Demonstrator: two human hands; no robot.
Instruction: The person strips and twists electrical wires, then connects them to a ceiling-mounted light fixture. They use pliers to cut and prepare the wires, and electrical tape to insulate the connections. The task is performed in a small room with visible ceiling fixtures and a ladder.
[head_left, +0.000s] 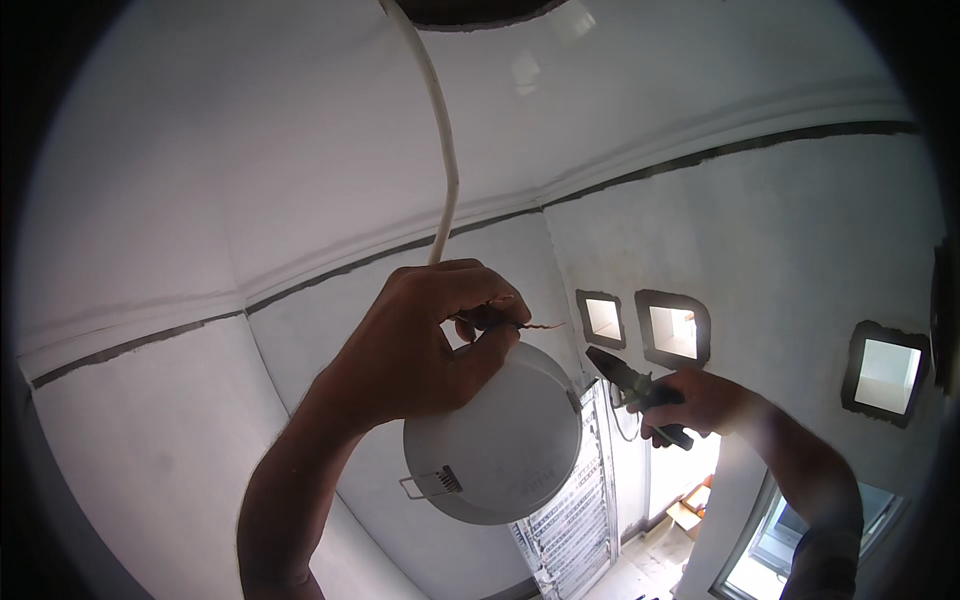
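My left hand [430,335] is closed in a pinch on twisted electrical wires [543,326], whose bare copper ends stick out past the fingertips to the right. A white cable [440,130] comes down from above and runs behind this hand. Just below the fingers hangs a round, pale recessed ceiling light [495,450], its back toward me, with a spring clip [440,482] on its lower left edge. Out to the right, apart from the light, my right hand [695,403] is wrapped round dark pliers [622,372], their jaws pointing up and left.
A dark round hole [480,12] opens in the white ceiling at the top. Small square wall openings [674,331] with dark borders line the right wall. Far below are a partly covered door panel [575,530], a doorway and a window [790,535].
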